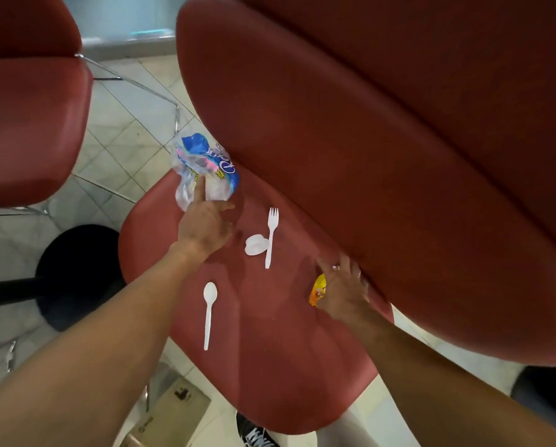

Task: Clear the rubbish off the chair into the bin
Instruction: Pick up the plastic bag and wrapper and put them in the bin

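Observation:
A red padded chair seat [254, 350] carries the rubbish. At its far left edge lies a crumpled clear and blue plastic bag [205, 166]; my left hand [204, 225] pinches its lower part between thumb and fingers. A white plastic fork [271, 237] and a small white lid [256, 245] lie mid-seat. Nearer me lies a white plastic spoon [209, 312]. My right hand [342, 288] covers a yellow-orange wrapper [317, 289] at the seat's right, by the backrest [383, 140]; its fingers curl over it.
A black round bin [77, 279] stands on the tiled floor left of the seat. Another red chair [28, 124] with chrome legs is at far left. A cardboard box [173, 411] and a shoe [257, 433] sit below the seat.

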